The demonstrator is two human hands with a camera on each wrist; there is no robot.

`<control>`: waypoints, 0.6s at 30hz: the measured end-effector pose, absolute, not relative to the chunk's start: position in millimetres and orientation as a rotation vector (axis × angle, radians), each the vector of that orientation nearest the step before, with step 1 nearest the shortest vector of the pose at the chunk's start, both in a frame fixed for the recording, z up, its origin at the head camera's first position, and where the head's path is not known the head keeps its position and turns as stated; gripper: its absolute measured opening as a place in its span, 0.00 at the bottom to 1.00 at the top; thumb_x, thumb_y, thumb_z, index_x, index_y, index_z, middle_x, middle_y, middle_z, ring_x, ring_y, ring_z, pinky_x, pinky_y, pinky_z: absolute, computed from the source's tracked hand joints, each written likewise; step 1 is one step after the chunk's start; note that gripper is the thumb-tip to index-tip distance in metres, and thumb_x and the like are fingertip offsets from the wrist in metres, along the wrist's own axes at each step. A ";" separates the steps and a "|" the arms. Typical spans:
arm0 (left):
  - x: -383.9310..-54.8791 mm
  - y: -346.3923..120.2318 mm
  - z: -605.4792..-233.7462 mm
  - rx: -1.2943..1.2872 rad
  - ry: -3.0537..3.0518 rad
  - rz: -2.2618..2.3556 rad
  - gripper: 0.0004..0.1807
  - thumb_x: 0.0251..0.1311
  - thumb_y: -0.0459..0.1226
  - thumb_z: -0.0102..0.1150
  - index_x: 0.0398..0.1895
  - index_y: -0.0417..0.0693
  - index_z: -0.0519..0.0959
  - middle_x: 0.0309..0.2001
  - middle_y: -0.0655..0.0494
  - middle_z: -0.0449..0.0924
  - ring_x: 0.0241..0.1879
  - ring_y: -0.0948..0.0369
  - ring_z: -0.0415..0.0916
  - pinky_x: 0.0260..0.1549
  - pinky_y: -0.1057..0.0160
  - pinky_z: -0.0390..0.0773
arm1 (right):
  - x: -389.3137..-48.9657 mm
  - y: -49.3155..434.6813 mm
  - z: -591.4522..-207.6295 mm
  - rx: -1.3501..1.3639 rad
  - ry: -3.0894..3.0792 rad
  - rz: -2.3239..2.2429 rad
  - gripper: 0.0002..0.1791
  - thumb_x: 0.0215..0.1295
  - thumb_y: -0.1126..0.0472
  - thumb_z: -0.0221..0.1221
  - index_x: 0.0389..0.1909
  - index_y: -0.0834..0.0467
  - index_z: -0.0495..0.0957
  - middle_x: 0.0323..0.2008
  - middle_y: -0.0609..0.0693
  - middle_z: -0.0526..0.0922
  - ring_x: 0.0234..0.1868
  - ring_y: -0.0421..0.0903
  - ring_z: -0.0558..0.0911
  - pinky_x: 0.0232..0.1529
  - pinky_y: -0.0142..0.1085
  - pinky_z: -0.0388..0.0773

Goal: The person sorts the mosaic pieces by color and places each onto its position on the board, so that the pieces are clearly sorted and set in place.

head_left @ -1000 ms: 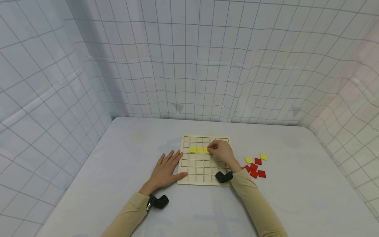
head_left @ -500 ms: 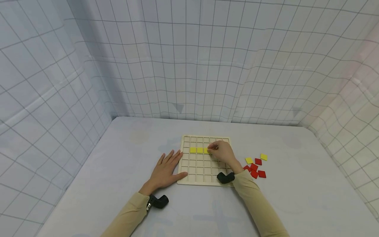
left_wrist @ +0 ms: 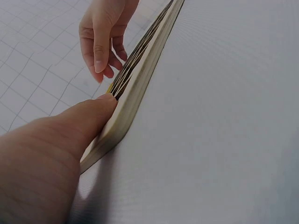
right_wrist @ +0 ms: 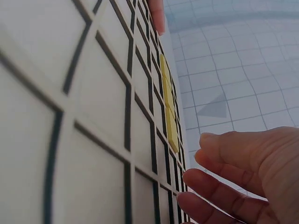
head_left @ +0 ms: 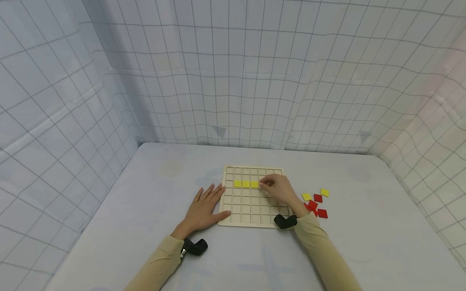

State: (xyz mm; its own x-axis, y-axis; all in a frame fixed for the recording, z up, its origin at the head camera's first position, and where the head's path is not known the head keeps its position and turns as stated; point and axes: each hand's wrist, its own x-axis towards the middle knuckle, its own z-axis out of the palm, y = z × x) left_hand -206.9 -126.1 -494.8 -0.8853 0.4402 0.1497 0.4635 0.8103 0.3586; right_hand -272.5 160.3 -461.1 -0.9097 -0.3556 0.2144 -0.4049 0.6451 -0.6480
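Bracing the grid board point(head_left: 246, 201) seems key here: in the head view the left hand point(head_left: 202, 211) lies flat, fingers spread, grasping nothing, at its left edge; the right hand point(head_left: 279, 188) hovers, fingers bent, just beside three yellow tiles point(head_left: 246, 184) set in one row. Loose tiles point(head_left: 322, 213) lie right of the board. From the left wrist, the thumb overlaps the board's edge; light pressure should do. From the right wrist, the fingers pinch nothing; checking that each tile sits level looks wise.
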 end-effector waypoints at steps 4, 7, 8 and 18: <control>-207.6 -126.0 -495.2 -0.728 -2.939 -0.593 0.47 0.60 0.64 0.48 0.75 0.48 0.50 0.74 0.54 0.47 0.73 0.54 0.38 0.67 0.48 0.33 | -270.8 170.9 -460.6 0.624 -2.764 1.115 0.07 0.63 0.60 0.63 0.38 0.58 0.85 0.36 0.48 0.83 0.35 0.45 0.79 0.36 0.39 0.76; -207.9 -126.6 -495.7 -0.731 -2.934 -0.588 0.47 0.59 0.64 0.49 0.75 0.48 0.51 0.74 0.54 0.47 0.73 0.54 0.39 0.67 0.48 0.33 | -268.4 178.9 -457.5 0.593 -2.762 1.109 0.08 0.63 0.59 0.63 0.39 0.59 0.85 0.37 0.49 0.83 0.36 0.46 0.79 0.36 0.39 0.76; -207.9 -126.8 -495.8 -0.732 -2.933 -0.588 0.47 0.59 0.64 0.49 0.75 0.48 0.51 0.74 0.54 0.47 0.73 0.54 0.39 0.67 0.48 0.33 | -267.8 181.7 -457.0 0.578 -2.761 1.105 0.08 0.63 0.59 0.63 0.39 0.59 0.85 0.37 0.49 0.83 0.36 0.46 0.79 0.35 0.39 0.76; -208.4 -127.3 -497.7 -0.735 -2.909 -0.597 0.47 0.59 0.63 0.50 0.75 0.47 0.52 0.73 0.53 0.49 0.72 0.53 0.40 0.67 0.47 0.36 | -264.7 207.6 -451.7 0.534 -2.770 1.052 0.08 0.62 0.59 0.63 0.37 0.60 0.84 0.36 0.50 0.84 0.34 0.47 0.79 0.33 0.40 0.75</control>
State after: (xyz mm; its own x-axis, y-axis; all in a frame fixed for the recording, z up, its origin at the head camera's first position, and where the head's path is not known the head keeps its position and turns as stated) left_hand -208.4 -127.3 -497.7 -0.8815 0.4399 0.1718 0.4720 0.8087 0.3510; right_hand -264.7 207.6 -451.7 -0.9290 -0.2793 0.2429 -0.3701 0.6943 -0.6173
